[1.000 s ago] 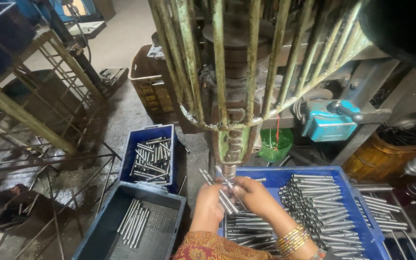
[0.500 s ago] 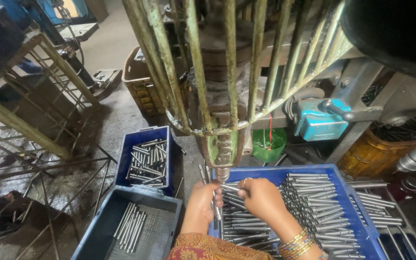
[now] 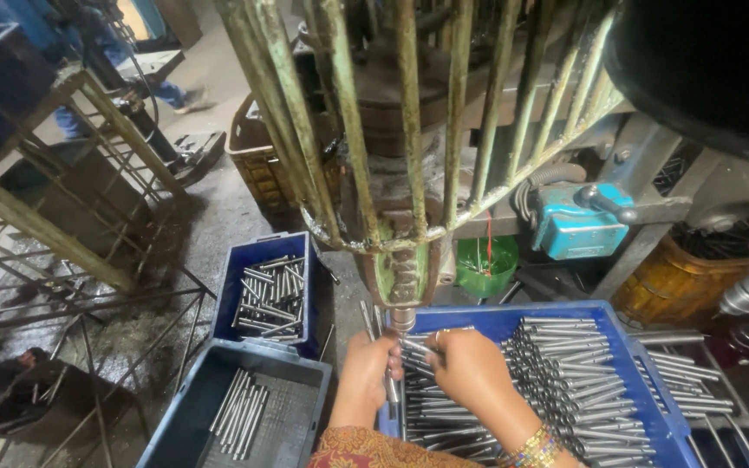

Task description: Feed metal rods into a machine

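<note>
My left hand (image 3: 364, 374) and my right hand (image 3: 470, 373) are together over the near left part of a blue crate (image 3: 565, 316) full of steel rods (image 3: 565, 373). Both hands grip a small bundle of steel rods (image 3: 405, 347) right under the machine's round spindle tip (image 3: 403, 319). A few rod ends (image 3: 367, 316) stick up above my left hand. My right wrist wears gold bangles (image 3: 535, 449).
A green barred machine guard (image 3: 409, 121) hangs above the hands. To the left stand a small blue crate (image 3: 253, 260) with rods and a grey crate (image 3: 210, 390) with a few rods. A teal motor box (image 3: 578, 221), a green tub (image 3: 487, 264) and a metal frame (image 3: 45, 225) surround them. A person (image 3: 114, 52) stands far back.
My hands have drawn closer together and moved up under the spindle with the rod bundle. The view has shifted slightly nearer to the machine.
</note>
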